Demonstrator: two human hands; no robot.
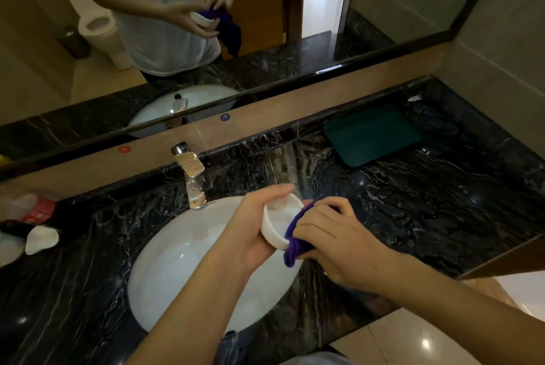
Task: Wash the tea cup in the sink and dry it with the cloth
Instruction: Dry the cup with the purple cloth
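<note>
Head view, cup (280,221) between left fingers (265,195)

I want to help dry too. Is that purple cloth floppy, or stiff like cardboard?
Probably floppy: the purple cloth bunches under the right hand and its loose end droops below the tea cup. It looks thin and light. It may be damp from wiping, though that is hard to tell.

We reach both bare forearms in from the lower edge, angled toward each other. Our left hand (250,226) is turned palm toward the right, thumb stretched along the top and fingers curled underneath, closed around the tea cup (280,221). Our right hand (330,242) meets it from the right, knuckles up, fingers bent and bunched tight on the cloth (293,242), wrist slightly flexed.
</note>
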